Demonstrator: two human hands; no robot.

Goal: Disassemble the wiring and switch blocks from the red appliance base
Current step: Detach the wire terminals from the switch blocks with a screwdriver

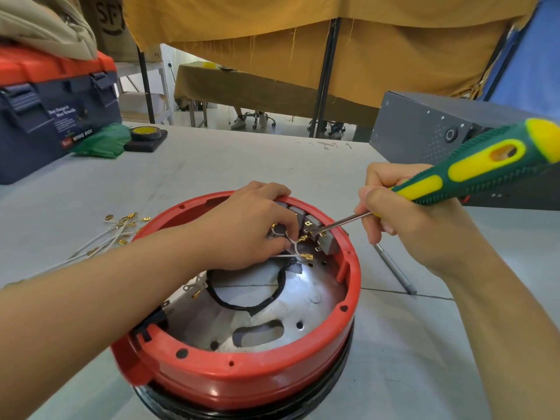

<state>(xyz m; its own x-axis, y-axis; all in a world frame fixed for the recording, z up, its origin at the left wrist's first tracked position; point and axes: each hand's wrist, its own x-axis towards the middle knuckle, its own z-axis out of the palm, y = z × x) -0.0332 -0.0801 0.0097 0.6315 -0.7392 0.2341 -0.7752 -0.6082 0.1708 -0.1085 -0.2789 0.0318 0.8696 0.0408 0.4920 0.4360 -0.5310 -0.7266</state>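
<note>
The round red appliance base point(242, 380) lies open on the table, its metal floor and a black cable loop point(242, 303) showing inside. Grey switch blocks point(325, 241) sit against its far inner wall. My left hand point(251, 225) reaches into the base and pinches a white wire point(292, 255) with brass terminals beside the blocks. My right hand point(406, 219) grips a green and yellow screwdriver point(472, 168), whose metal tip touches a terminal on a switch block.
Several loose white wires with brass terminals point(118, 228) lie left of the base. A grey metal rod point(394, 268) lies to its right. A blue and red toolbox point(57, 116), a tape roll point(145, 133) and a grey metal box point(424, 128) stand farther back.
</note>
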